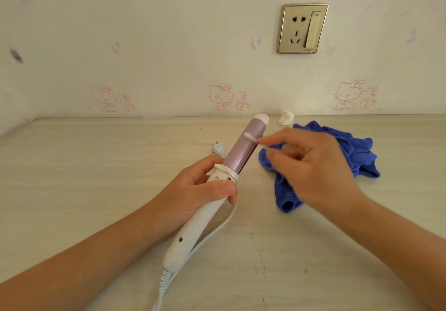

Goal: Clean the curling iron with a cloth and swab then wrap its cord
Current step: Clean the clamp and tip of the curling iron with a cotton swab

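My left hand (193,190) grips the white handle of the curling iron (241,152), which points up and away, its pale purple barrel ending in a white tip. My right hand (311,165) pinches a cotton swab (251,137) whose white tip touches the barrel near its upper end; the hand is blurred. The white cord (217,229) loops from the handle's base under my left hand, and its plug (218,149) lies on the table behind the barrel. A crumpled blue cloth (362,156) lies on the table, partly hidden under my right hand.
A pale wood-grain table (96,165) meets a wall with pink cartoon wallpaper. A gold-framed wall socket with a switch (303,28) sits above right. A small crumpled white wad (286,118) rests by the wall behind the cloth.
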The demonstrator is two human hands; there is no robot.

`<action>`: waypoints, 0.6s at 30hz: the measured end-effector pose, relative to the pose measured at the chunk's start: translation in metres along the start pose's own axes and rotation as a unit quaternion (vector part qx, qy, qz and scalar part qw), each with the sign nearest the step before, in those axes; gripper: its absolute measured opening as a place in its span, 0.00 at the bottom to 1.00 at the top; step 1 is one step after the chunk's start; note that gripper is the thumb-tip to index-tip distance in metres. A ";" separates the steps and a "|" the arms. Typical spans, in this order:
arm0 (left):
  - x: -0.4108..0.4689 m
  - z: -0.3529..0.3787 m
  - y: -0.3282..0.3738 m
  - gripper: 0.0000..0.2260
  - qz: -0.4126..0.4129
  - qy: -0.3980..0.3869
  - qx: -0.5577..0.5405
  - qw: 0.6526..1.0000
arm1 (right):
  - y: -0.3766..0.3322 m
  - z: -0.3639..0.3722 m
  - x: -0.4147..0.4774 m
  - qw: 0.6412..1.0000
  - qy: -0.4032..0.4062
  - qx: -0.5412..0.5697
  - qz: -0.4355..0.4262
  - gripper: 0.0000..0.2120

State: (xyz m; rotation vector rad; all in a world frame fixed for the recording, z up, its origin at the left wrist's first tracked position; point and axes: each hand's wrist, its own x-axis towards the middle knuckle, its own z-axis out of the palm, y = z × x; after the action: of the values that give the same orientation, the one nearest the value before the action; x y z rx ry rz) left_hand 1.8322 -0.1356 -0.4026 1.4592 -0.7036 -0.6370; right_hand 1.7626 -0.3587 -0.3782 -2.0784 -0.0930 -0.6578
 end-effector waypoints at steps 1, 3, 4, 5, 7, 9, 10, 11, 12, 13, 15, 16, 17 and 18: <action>0.000 0.000 0.000 0.14 -0.001 0.002 0.000 1.000 | -0.004 0.006 -0.007 1.000 -0.022 -0.004 -0.022 0.11; 0.001 -0.001 0.000 0.13 -0.003 0.002 -0.003 1.000 | -0.006 0.008 -0.010 0.999 -0.034 -0.008 -0.035 0.11; 0.001 0.000 0.000 0.14 -0.005 0.001 -0.004 1.000 | -0.003 0.005 -0.006 1.000 -0.019 -0.005 -0.023 0.11; 0.001 0.000 0.000 0.15 -0.007 0.001 -0.002 1.000 | 0.001 -0.001 0.000 1.000 0.005 -0.003 -0.005 0.11; 0.001 0.001 0.000 0.16 -0.006 0.000 0.009 1.000 | 0.006 -0.010 0.012 0.999 0.046 -0.002 0.027 0.11; 0.000 0.002 0.001 0.16 -0.003 -0.001 0.020 1.000 | 0.006 -0.009 0.012 0.999 0.044 0.001 0.032 0.12; -0.001 0.002 0.002 0.16 -0.003 0.003 0.023 1.000 | 0.004 -0.005 0.007 0.999 0.028 0.001 0.021 0.12; -0.001 0.002 0.002 0.17 -0.003 0.008 0.022 1.000 | 0.001 0.000 0.000 1.000 0.006 -0.002 0.004 0.13; -0.001 0.002 0.002 0.17 -0.002 0.014 0.018 1.000 | -0.003 0.005 -0.006 1.000 -0.015 -0.005 -0.012 0.13; -0.001 0.002 0.002 0.18 -0.003 0.020 0.016 1.000 | -0.005 0.007 -0.009 0.999 -0.028 -0.009 -0.021 0.13; -0.001 0.002 0.002 0.17 -0.007 0.021 0.025 0.999 | -0.003 0.003 -0.004 1.000 -0.015 -0.013 -0.016 0.12; 0.000 0.003 0.003 0.15 -0.007 0.017 0.032 0.999 | 0.000 -0.002 0.002 1.000 0.007 -0.014 -0.002 0.12; 0.000 0.003 0.003 0.13 -0.005 0.013 0.035 0.999 | 0.004 -0.007 0.008 0.999 0.031 -0.015 0.014 0.12; 0.000 0.004 0.003 0.12 -0.001 0.012 0.035 0.999 | 0.006 -0.011 0.013 0.998 0.048 -0.011 0.026 0.12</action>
State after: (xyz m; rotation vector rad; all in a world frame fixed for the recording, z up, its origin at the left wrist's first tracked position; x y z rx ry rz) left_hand 1.8294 -0.1381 -0.3999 1.5290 -0.7120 -0.6016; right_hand 1.7709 -0.3735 -0.3716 -2.0604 0.0235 -0.7286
